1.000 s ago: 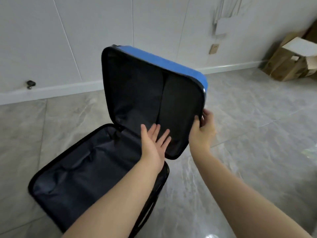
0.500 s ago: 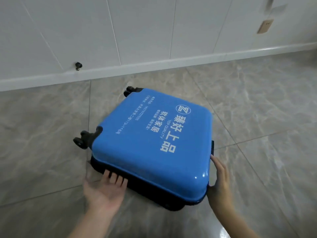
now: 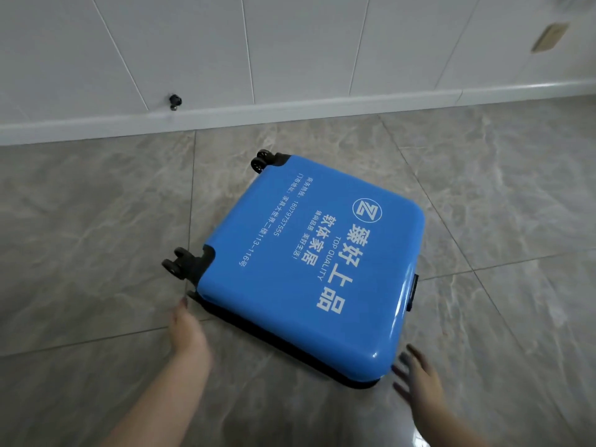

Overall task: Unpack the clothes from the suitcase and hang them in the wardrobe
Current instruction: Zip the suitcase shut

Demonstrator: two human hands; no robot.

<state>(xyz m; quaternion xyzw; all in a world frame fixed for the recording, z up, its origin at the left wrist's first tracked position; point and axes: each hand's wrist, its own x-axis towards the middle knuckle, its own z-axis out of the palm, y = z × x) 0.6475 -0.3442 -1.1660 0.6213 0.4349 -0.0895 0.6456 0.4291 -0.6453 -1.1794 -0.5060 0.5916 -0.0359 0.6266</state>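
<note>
Since a moment ago, both our hands have drawn back from the closed blue suitcase [image 3: 309,266], which now lies a little further from us. It rests flat on the grey tiled floor [image 3: 96,221], printed shell up, lid shut. Its long axis runs diagonally: the wheeled end [image 3: 180,267] points away to our left, toward the white wall [image 3: 290,43], and the opposite end points toward us on the right. Our left hand [image 3: 188,337] is released, fingers extended toward the near long edge, just beside it. Our right hand [image 3: 419,379] is released too, fingers spread, blurred, just beside the nearest corner.
</note>
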